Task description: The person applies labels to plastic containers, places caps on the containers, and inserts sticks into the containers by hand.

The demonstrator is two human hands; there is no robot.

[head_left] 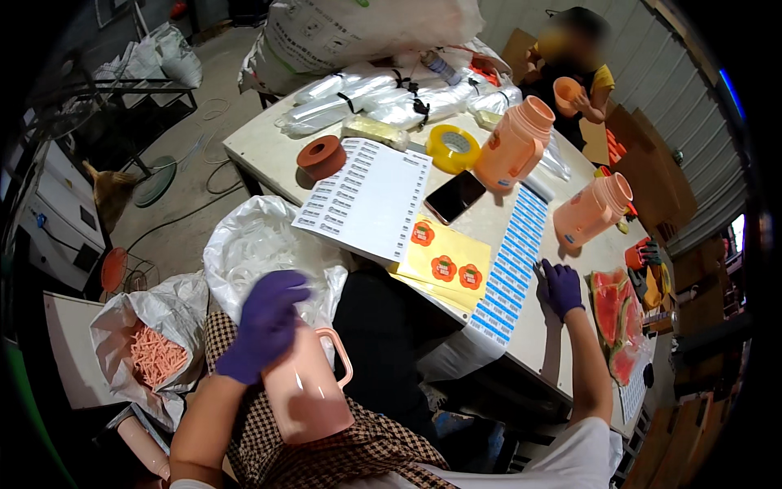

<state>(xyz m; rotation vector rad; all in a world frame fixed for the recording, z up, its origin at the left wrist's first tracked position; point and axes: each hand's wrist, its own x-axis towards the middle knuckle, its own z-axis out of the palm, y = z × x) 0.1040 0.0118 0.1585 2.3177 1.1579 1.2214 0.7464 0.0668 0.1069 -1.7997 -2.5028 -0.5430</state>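
Note:
A shiny pink jug (305, 391) with a side handle rests tilted on my lap. My left hand (265, 326), in a purple glove, is against its upper end; motion smears the fingers, so their grip is unclear. On the table's right side lies my gloved right hand (562, 289), fingers spread and nothing seen in them. It is beside a strip of blue-and-white labels (515, 265) that hangs over the table edge. Two more pink jugs stand beyond it, one (515, 143) behind the strip and one (590, 212) further right.
On the table (273, 151) are label sheets (371, 196), yellow sticker sheets (448, 254), a phone (454, 196), yellow tape (453, 149), a reddish-brown roll (321, 156) and wrapped watermelon slices (617, 318). White sacks (213, 257) hold clear and pink parts. Across the table, a person holds an orange-pink piece.

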